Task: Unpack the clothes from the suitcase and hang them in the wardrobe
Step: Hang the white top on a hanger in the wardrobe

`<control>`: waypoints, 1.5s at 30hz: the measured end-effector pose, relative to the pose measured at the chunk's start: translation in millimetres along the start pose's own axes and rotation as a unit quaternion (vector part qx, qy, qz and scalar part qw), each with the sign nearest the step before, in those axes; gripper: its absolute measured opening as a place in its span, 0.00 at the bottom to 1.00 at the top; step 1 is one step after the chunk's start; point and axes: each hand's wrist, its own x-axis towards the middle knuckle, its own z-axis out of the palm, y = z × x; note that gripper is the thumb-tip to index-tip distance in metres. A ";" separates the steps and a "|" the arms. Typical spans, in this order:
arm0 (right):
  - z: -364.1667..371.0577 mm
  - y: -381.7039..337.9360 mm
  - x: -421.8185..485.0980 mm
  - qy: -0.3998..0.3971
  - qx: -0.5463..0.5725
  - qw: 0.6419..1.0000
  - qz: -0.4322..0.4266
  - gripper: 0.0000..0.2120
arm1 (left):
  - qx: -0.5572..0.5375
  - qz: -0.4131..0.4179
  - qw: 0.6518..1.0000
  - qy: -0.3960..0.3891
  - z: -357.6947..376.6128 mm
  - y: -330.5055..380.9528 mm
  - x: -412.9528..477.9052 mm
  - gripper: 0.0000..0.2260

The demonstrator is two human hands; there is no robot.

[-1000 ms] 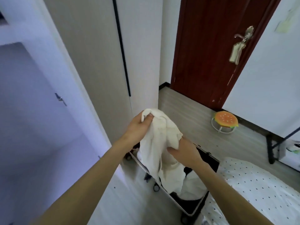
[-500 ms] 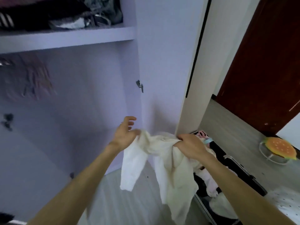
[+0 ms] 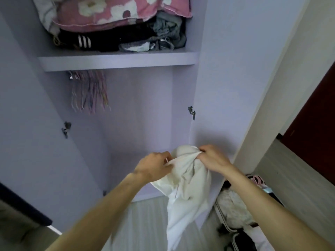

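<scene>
Garment [image 3: 184, 187], white, one item, sighted in the head view, which is the only view supplied. You hold it up in front of the open wardrobe [image 3: 145, 115], low down and toward its right side panel. The cloth is bunched at the top and hangs loose below, its lower end reaching the bottom edge of the frame.

Your left hand [image 3: 154, 167] pinches a thin edge of the cloth at the upper left, fingers curled. Your right hand [image 3: 213, 160] grasps the gathered top of the cloth, fingers closed over it. The two hands are near each other, with the bunched cloth between them.

Wardrobe interior: the shelf [image 3: 117, 60] carries a pink floral quilt [image 3: 108, 13] on top of dark folded clothes [image 3: 108, 40]. A cluster of thin hangers [image 3: 88, 91], blurred, hangs just under the shelf at the left.

The suitcase [image 3: 243, 241] lies open on the floor [image 3: 148, 223] at lower right, below your right forearm, with pale clothing [image 3: 233, 207] inside. A dark red door [image 3: 311, 127] stands at far right.
</scene>
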 end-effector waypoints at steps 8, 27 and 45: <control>-9.8 17.2 27.0 0.012 -0.134 0.991 -0.021 0.08 | -0.086 -0.078 0.993 0.031 -77.4 -10.7 26.2 0.05; -44.8 32.9 44.1 -0.123 0.018 0.966 0.225 0.08 | 0.128 -0.114 0.981 0.091 -118.0 -52.1 50.8 0.13; -10.3 -2.8 67.4 -0.051 0.005 0.987 0.153 0.09 | -0.277 -0.247 0.927 0.053 -90.7 -116.1 14.5 0.13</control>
